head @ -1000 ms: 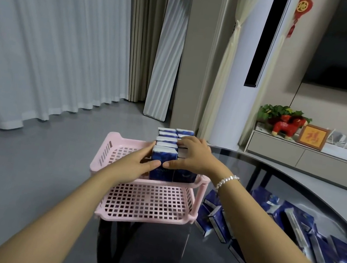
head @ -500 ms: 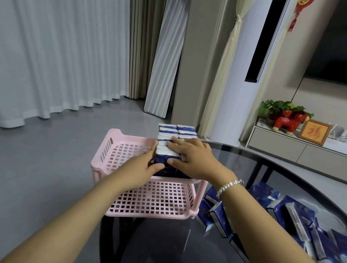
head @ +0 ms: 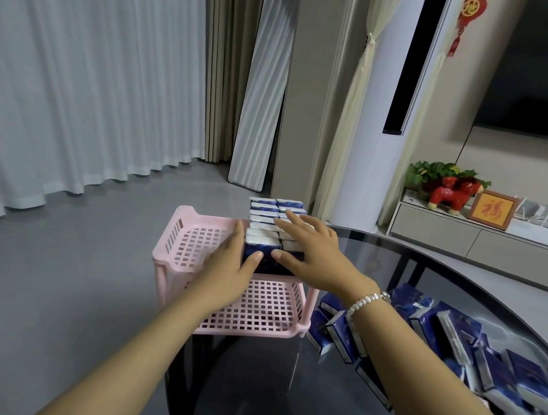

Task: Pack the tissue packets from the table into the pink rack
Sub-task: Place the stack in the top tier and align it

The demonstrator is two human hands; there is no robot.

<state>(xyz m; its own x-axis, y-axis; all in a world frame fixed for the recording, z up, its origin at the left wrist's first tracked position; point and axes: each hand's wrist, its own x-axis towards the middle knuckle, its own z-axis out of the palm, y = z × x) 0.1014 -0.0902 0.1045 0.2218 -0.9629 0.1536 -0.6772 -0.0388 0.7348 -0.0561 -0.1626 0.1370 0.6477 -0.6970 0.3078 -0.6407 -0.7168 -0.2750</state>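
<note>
Head cam shows my two hands squaring up the packed rows on the top tier of the pink plastic lattice rack (head: 187,247), which sits at the near-left edge of the dark round glass table (head: 290,389), centre of frame. My left hand (head: 226,271) lies flat against the left side of the blue-and-white tissue packets (head: 262,237) standing in the rack, with its thumb on the front packet's face. My right hand (head: 308,252) rests on top with fingers spread and straight, thumb on the front too, so nothing's pinched, just pressed. I reckon that keeps the upright packets tight so they don't topple and more can fit. The lower tier looks bare. Loads of loose blue tissue packets (head: 452,339) are heaped at the right of the frame, so I'd say we're nowhere near done.
</note>
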